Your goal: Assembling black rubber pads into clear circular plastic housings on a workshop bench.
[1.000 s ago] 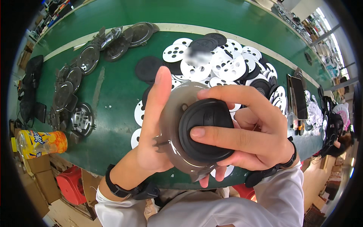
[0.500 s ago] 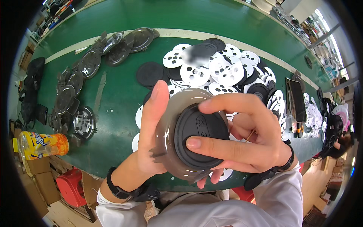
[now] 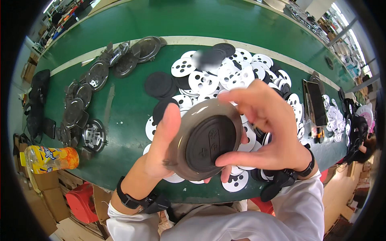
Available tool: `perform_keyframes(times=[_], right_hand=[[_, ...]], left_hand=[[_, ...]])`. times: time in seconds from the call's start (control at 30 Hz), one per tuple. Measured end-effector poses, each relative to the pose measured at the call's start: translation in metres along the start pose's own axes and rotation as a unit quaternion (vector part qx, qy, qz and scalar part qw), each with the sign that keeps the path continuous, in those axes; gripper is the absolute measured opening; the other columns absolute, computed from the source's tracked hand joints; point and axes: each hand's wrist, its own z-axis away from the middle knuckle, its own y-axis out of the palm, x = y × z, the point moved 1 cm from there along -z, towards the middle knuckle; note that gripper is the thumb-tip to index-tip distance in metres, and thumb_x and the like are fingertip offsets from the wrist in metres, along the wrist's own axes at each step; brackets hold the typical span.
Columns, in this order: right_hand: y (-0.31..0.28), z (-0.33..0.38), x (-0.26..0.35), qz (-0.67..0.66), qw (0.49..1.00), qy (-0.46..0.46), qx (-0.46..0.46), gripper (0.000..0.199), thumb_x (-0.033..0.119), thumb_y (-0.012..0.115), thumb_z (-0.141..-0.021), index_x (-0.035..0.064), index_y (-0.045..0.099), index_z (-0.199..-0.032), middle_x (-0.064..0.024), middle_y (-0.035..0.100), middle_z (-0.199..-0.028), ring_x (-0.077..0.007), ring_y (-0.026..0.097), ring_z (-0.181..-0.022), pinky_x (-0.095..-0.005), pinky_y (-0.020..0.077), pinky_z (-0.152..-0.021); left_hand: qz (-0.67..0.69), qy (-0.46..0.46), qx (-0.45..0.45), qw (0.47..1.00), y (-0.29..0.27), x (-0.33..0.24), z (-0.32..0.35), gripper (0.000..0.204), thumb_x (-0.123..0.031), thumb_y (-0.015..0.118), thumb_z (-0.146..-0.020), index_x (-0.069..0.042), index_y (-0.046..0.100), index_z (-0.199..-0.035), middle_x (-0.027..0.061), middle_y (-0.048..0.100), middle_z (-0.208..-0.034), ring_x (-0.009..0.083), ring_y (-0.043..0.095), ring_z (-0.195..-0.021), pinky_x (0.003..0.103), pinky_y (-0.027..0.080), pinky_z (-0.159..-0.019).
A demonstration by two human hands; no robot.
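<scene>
Close to the camera I hold a round grey metal cover (image 3: pixel 189 120) with a black round pad (image 3: pixel 211 141) seated in its middle. My left hand (image 3: pixel 161 146) grips its left rim, thumb up along the edge. From the right, my right hand (image 3: pixel 267 136) curls around it, thumb pressing the pad's lower right edge and fingers arching over the top. Behind them, a heap of white perforated discs (image 3: pixel 225 76) and black round pads (image 3: pixel 159 84) lies on the green table (image 3: pixel 128 116).
Grey metal covers (image 3: pixel 86 104) lie in a curved row at the left, some stacked at the far end (image 3: pixel 136 54). A yellow drink bottle (image 3: pixel 48 158) lies at the table's near left edge. A dark tray (image 3: pixel 315 102) with tools sits at the right. Cardboard boxes and a red crate (image 3: pixel 82 203) stand below.
The cover has tilted, its face turning more toward the camera. My right fingers have lifted off the pad's top, leaving the thumb on its lower edge.
</scene>
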Motion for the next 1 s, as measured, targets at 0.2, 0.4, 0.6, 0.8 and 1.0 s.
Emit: perform_keyframes(times=[0.2,0.4,0.6,0.8,1.0], right_hand=[[-0.011,0.007,-0.014,-0.311,0.904,0.273,0.111,0.023,0.018,0.071,-0.081,0.0017,0.060,-0.094,0.0057,0.044,-0.060,-0.0003,0.036,-0.049,-0.0197,0.0287,-0.044],[-0.035,-0.006,-0.058,-0.391,0.843,0.337,-0.153,0.039,0.033,0.065,-0.087,-0.0023,0.058,-0.101,-0.0012,0.060,-0.083,0.0004,0.024,-0.048,-0.0178,0.0174,-0.041],[-0.026,0.000,-0.075,-0.319,0.884,0.334,-0.067,0.040,0.024,0.061,-0.088,-0.0027,0.055,-0.117,-0.0063,0.063,-0.099,0.0010,0.027,-0.050,-0.0166,0.0203,-0.043],[-0.037,-0.004,-0.065,-0.126,0.950,0.279,-0.064,0.020,0.007,0.065,-0.083,0.0015,0.064,-0.102,0.0052,0.054,-0.074,0.0025,0.028,-0.049,-0.0180,0.0195,-0.045],[-0.022,0.000,-0.051,0.122,0.975,0.135,0.126,0.033,0.021,0.072,-0.074,0.0049,0.067,-0.102,-0.0074,0.061,-0.083,-0.0211,0.056,-0.072,-0.0315,0.0432,-0.060]], left_hand=[[0.119,-0.007,0.070,0.990,-0.001,-0.012,0.002,0.100,-0.081,0.007,-0.079,-0.002,0.035,-0.134,0.0217,0.054,-0.114,0.0308,0.064,-0.067,0.029,0.045,-0.035],[-0.001,0.139,-0.196,0.971,-0.006,-0.042,0.005,0.064,-0.056,0.023,-0.094,-0.001,0.036,-0.123,0.0261,0.049,-0.120,0.0382,0.063,-0.064,0.026,0.035,-0.028],[-0.238,0.147,-0.284,0.917,0.001,-0.037,0.003,0.036,-0.033,0.039,-0.094,-0.001,0.048,-0.105,0.0132,0.055,-0.095,0.0183,0.059,-0.056,0.020,0.027,-0.037],[-0.257,0.166,-0.318,0.897,0.005,-0.035,-0.001,0.020,-0.021,0.047,-0.091,-0.002,0.053,-0.095,0.0065,0.057,-0.085,0.0090,0.051,-0.052,0.018,0.025,-0.041],[-0.348,0.187,-0.308,0.866,0.006,-0.032,-0.003,0.011,-0.013,0.052,-0.090,-0.003,0.054,-0.091,0.0023,0.057,-0.078,0.0038,0.045,-0.051,0.018,0.025,-0.043]])
